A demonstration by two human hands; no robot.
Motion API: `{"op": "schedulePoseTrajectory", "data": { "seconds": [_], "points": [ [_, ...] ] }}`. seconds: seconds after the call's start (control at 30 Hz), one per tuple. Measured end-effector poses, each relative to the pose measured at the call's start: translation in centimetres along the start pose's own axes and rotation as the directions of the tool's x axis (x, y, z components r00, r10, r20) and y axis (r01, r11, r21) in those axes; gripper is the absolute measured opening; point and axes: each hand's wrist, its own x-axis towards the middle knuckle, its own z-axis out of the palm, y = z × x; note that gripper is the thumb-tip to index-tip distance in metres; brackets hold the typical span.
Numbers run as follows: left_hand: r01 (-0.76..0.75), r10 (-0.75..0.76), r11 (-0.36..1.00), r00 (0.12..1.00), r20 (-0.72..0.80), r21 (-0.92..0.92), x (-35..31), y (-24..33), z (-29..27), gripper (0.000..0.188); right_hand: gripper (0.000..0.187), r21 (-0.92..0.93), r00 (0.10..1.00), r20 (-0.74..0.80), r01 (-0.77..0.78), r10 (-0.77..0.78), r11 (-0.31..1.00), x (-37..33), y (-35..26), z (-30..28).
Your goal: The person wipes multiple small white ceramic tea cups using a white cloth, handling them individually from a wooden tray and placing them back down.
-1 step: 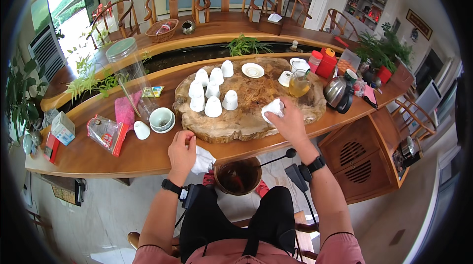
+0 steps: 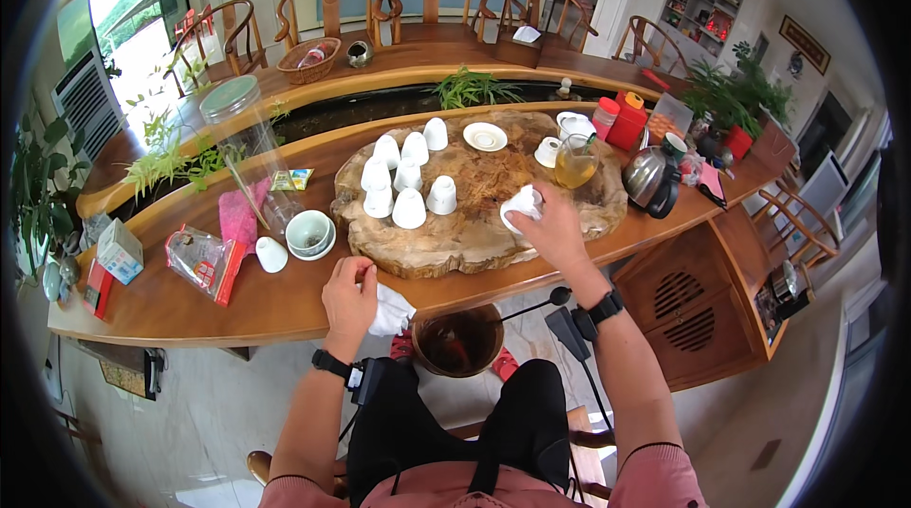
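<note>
My right hand (image 2: 553,226) grips a crumpled white cloth (image 2: 522,203) at the front right of the wooden tea board (image 2: 493,176). My left hand (image 2: 351,295) is at the table's near edge, its fingers curled together; what they hold, if anything, is hidden. Beside it a second white cloth (image 2: 392,311) hangs over the edge. Several white cups stand upside down on the board's left half, among them a front cup (image 2: 409,210). A white saucer (image 2: 485,136) lies behind them. Towards the right stand a small white cup (image 2: 548,152) and a glass pitcher (image 2: 575,168) of yellow liquid.
Left of the board are a pale bowl (image 2: 310,234), an overturned cup (image 2: 271,255), a plastic bag (image 2: 203,266) and a tall clear jar (image 2: 249,143). A metal kettle (image 2: 645,184) stands right. Below the edge sits a brown bucket (image 2: 457,342) with a black-handled rod.
The cloth in my right hand has shifted very slightly and its folds look a little different. My left hand and the cups stay put apart from a small shift of the whole view.
</note>
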Motion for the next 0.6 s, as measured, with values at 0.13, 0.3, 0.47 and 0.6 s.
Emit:
{"op": "schedulePoseTrajectory", "data": {
  "seconds": [0.13,0.3,0.47,0.6],
  "points": [
    [-0.128,0.125,0.984,0.992,0.028,0.126,-0.6,0.1,0.3,0.008,0.055,-0.103,0.995,0.068,-0.060,0.067,0.993,4.3,0.3,2.3],
    [-0.274,0.263,0.926,0.962,0.078,0.259,-0.8,0.2,0.1,0.010,0.051,-0.148,0.997,0.063,-0.034,0.044,0.988,8.8,1.0,7.1],
    [-0.263,0.250,0.929,0.965,0.082,0.262,-0.7,0.4,0.1,0.013,0.050,-0.164,0.986,0.152,-0.043,0.069,0.986,10.9,-0.4,9.6],
    [-0.257,0.240,0.931,0.966,0.095,0.260,-0.6,0.5,0.1,0.013,0.050,-0.158,0.962,0.260,-0.038,0.079,0.987,11.9,-0.4,11.2]
  ]
}}
